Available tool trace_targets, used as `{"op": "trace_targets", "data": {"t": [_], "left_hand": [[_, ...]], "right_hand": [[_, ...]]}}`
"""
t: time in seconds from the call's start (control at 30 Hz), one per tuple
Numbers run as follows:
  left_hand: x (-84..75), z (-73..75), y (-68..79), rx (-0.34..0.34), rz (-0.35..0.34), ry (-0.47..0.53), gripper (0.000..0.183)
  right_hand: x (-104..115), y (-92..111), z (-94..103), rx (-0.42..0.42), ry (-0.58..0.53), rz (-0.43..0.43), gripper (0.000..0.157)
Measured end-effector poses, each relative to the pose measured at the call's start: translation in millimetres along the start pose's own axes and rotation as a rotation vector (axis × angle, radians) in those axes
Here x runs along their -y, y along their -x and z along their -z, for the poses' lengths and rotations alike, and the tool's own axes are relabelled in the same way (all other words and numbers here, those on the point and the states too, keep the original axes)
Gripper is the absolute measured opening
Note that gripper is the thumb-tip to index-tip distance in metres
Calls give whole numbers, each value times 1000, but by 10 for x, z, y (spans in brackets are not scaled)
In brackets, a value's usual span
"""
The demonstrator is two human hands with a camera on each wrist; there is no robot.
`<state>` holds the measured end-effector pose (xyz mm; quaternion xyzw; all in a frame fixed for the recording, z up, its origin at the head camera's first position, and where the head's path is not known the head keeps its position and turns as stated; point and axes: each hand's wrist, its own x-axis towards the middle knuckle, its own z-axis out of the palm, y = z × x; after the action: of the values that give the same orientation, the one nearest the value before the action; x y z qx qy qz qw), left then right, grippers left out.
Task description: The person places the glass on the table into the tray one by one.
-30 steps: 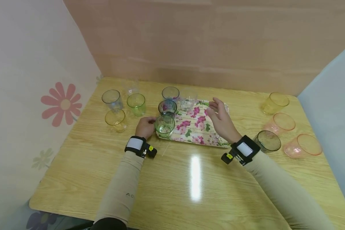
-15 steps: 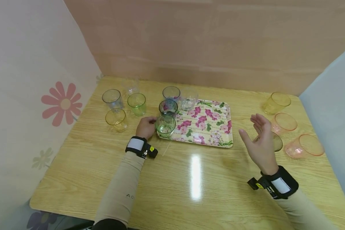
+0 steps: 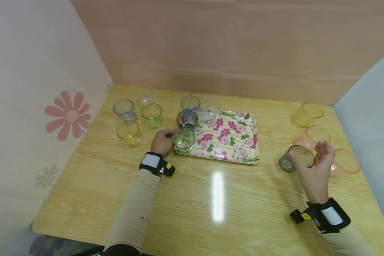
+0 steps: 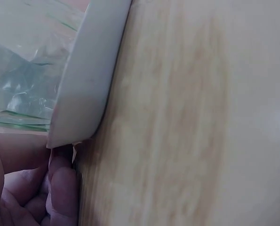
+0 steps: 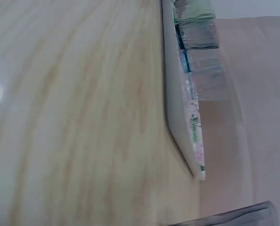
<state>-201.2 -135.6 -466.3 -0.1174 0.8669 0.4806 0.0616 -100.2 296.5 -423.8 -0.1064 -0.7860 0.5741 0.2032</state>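
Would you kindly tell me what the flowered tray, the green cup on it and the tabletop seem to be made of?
Tray: perhaps hard plastic, smooth and printed, with plain white sides. Green cup: glass or clear plastic, see-through with glints. Tabletop: wood or woodgrain laminate, glossy, mirroring a light.

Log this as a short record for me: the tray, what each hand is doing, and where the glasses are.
Tray: floral tray, on wooden table
Left hand: pinches tray's left edge
Right hand: at right-side dark glass; firm grip unclear
Glasses on tray: green, dark, blue, clear
Glasses left of tray: blue, yellow, green, clear
Glasses right of tray: dark, yellow, pink, pink
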Motion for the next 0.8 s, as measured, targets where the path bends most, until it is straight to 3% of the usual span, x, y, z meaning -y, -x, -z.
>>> {"op": "trace_targets", "data": {"t": [0.2,0.33,0.47,0.8], "left_hand": [[-3,-6,-4,2,1,1,33],[-1,-9,-7,1,1,1,32],[-8,-11,-12,1,-1,0,31],[-9,-5,-1,6,-10,-8,32]], "right_hand": [[-89,32,-10,48,-35,-126,94],[-117,35,-7,49,-121,-176,98],[-163,44,18,63,-107,-216,99],[-259,75,3,76,-149,-232,96]]}}
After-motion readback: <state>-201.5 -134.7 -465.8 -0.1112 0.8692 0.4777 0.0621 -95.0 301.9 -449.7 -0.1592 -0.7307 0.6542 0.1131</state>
